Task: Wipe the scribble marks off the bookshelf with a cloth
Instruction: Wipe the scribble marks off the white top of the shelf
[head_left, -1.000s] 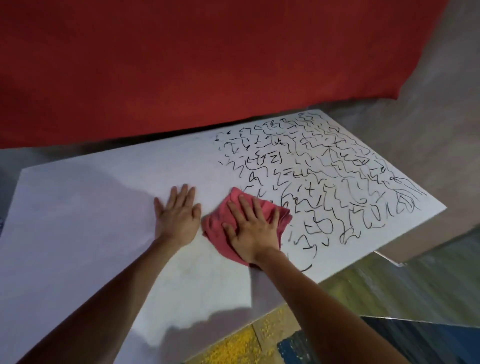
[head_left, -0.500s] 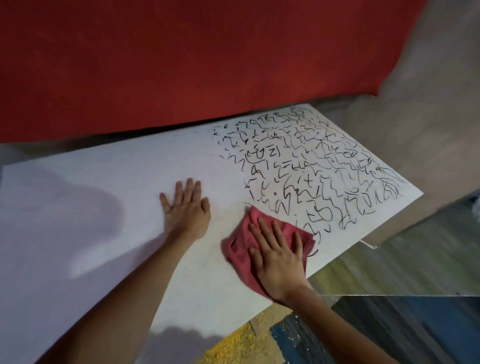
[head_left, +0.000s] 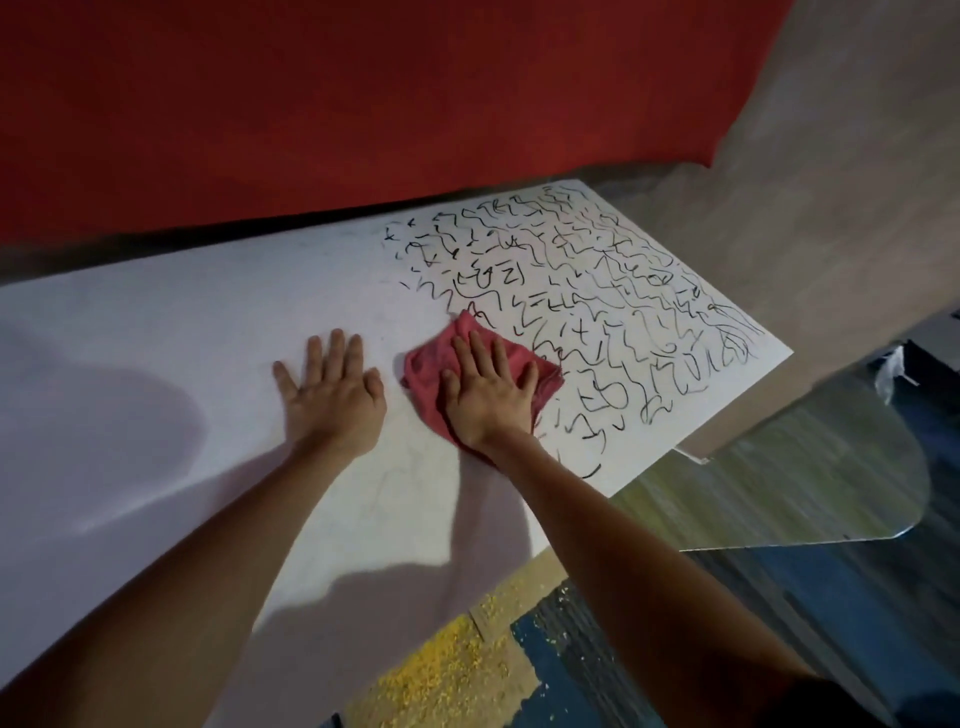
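Note:
The white bookshelf top (head_left: 156, 332) lies flat in front of me. Black scribble marks (head_left: 597, 291) cover its right part; the left part is bare white. My right hand (head_left: 488, 389) presses flat, fingers straight, on a crumpled pink cloth (head_left: 423, 371) at the left edge of the scribbles. Part of the cloth is hidden under that hand. My left hand (head_left: 332, 395) rests flat on the bare white surface, just left of the cloth, fingers spread and holding nothing.
A red fabric (head_left: 363, 104) hangs behind the shelf's far edge. A grey floor (head_left: 857, 208) lies to the right. Below the near edge are a yellow and blue mat (head_left: 467, 670) and a shiny rounded panel (head_left: 805, 483).
My right hand slid the cloth down toward the near edge half a second ago, then back up to the scribbles' left edge. My left hand stayed planted on the surface.

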